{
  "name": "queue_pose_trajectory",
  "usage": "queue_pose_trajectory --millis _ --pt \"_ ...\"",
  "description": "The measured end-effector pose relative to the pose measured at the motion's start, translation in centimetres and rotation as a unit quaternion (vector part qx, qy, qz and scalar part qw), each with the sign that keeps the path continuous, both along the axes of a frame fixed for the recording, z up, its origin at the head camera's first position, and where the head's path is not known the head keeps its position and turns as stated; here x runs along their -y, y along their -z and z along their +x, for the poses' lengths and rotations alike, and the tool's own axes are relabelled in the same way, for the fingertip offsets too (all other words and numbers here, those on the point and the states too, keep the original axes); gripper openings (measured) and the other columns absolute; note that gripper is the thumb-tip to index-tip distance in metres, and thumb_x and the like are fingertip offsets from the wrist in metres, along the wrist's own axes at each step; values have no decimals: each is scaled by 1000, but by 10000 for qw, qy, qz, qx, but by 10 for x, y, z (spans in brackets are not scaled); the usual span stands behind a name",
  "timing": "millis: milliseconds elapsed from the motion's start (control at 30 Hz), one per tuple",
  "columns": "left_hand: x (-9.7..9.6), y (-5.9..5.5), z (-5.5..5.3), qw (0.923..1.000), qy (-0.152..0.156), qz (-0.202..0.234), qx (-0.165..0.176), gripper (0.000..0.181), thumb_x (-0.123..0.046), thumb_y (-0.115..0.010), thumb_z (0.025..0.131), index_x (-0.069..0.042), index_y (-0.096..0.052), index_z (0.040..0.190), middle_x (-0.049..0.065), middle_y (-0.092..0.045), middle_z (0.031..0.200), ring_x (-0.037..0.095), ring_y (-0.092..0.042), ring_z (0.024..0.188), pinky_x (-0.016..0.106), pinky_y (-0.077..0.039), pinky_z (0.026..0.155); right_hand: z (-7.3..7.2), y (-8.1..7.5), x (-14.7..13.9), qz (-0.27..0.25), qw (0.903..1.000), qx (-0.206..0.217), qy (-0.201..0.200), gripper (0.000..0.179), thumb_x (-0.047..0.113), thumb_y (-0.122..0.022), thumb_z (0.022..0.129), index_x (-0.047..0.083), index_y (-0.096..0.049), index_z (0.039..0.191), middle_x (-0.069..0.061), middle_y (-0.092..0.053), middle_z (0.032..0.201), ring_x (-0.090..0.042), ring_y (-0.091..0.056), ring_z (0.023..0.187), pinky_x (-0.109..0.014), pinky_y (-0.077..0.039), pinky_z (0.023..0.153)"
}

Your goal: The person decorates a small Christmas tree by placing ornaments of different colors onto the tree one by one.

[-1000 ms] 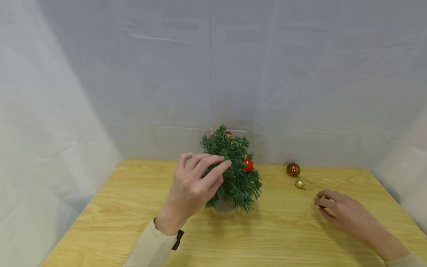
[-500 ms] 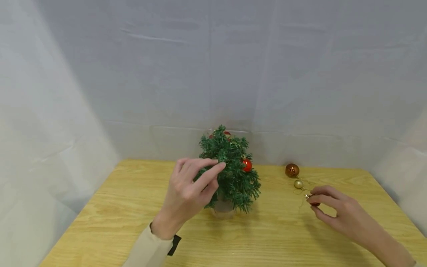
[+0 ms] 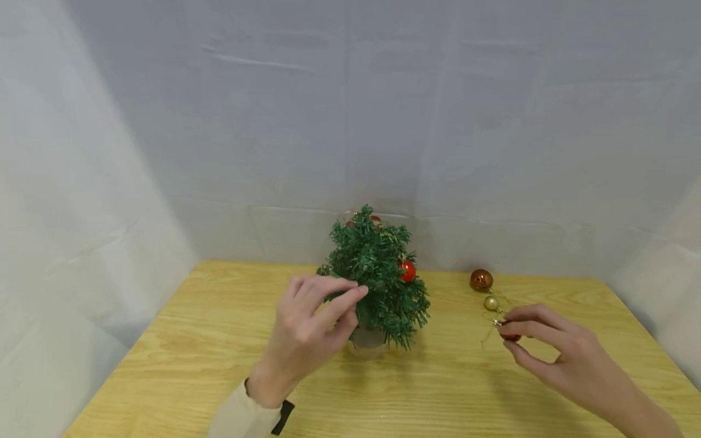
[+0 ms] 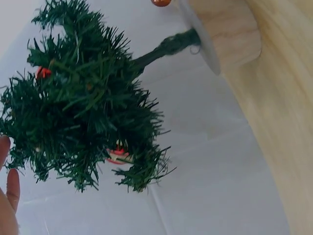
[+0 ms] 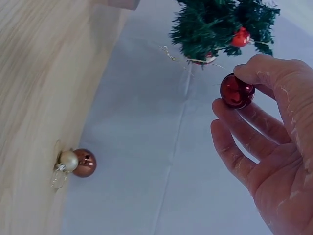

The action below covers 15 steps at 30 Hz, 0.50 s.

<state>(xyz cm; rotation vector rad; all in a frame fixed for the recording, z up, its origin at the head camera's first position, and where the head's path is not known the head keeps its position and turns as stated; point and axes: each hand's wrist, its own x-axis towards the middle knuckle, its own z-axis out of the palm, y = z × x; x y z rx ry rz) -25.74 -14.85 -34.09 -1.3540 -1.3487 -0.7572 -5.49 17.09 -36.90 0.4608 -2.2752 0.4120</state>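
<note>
Right wrist view shows the right hand (image 5: 281, 132) pinching a dark red bauble (image 5: 237, 91) between thumb and fingers, held clear of the desk (image 3: 438, 395) and near the gold bauble (image 3: 491, 303) and copper bauble (image 3: 481, 280) lying there. Across, the left hand (image 3: 309, 322) is beside the potted tree (image 3: 383, 298), fingers loosely bent, grasping nothing visible; whether it touches the branches, I cannot tell. A bright red bauble (image 3: 408, 271) already hangs on the tree. The step in hand looks like bringing another ornament over; the next move seems to call for carrying it leftward and catching its cord (image 3: 488, 334) on a free branch.
</note>
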Motion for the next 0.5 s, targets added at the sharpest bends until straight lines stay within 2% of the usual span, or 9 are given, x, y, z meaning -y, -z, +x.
queue_pose_trajectory --millis 133,233,500 --pt "-2 6 3 9999 79 -41 -53 24 -11 -55 100 -10 -78 107 6 -73 99 20 -67 81 35 -48 70 -2 -5 7 -147 9988 -351 -312 28 41 -56 103 21 -77 100 2 -70 104 6 -64 95 -4 -49 77" --pt "-4 10 6 9998 121 -68 -124 24 -12 -55 100 -10 -78 106 5 -73 98 19 -66 82 35 -48 70 -2 -11 13 -212 9979 -496 -364 29 40 -58 102 20 -77 98 0 -70 102 6 -64 97 -4 -50 77" --pt "-7 17 14 9987 257 -200 -387 23 -19 -56 103 -12 -78 107 3 -74 98 16 -68 84 34 -51 73 -1 -24 26 -399 9965 -547 -496 30 39 -60 102 15 -78 99 -3 -72 104 6 -67 99 -4 -50 82"
